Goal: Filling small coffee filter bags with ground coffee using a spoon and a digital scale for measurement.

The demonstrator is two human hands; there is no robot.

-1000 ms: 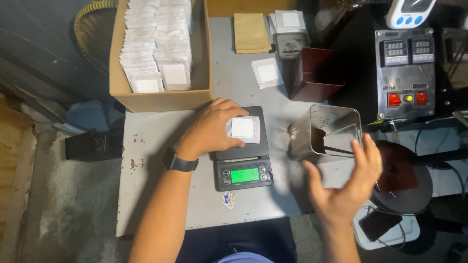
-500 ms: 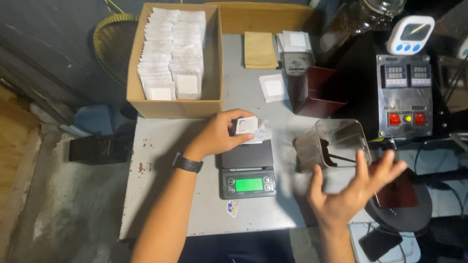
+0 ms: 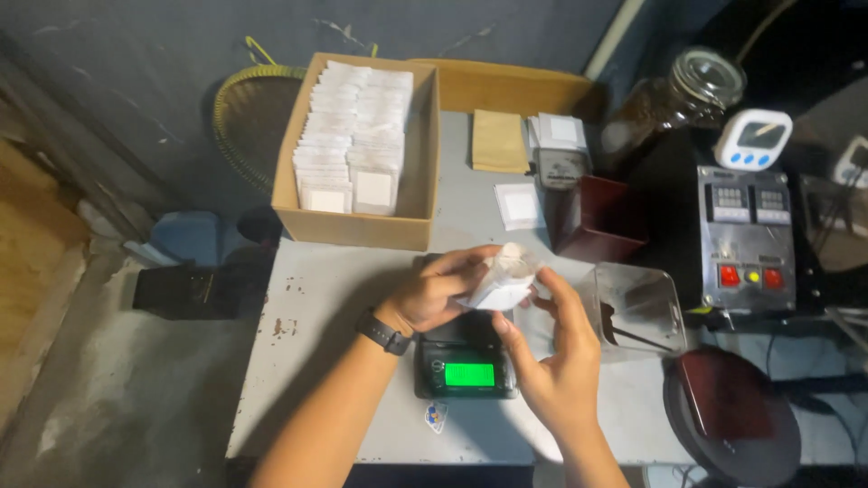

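My left hand [image 3: 434, 294] and right hand [image 3: 551, 352] hold 1 white sachet [image 3: 502, 280] above the scale [image 3: 466, 370]; the box [image 3: 357, 145] at 11 o'clock is already quite full of sachets.

- A small white sachet [image 3: 499, 282] was held above the scale between the left hand [image 3: 434, 294] and right hand [image 3: 556, 361].
- The scale's rectangular screen [image 3: 469, 374] glowed green.
- An open cardboard box [image 3: 411, 194] held rows of white sachets.
- One flat white sachet [image 3: 519, 205] lay on the table.
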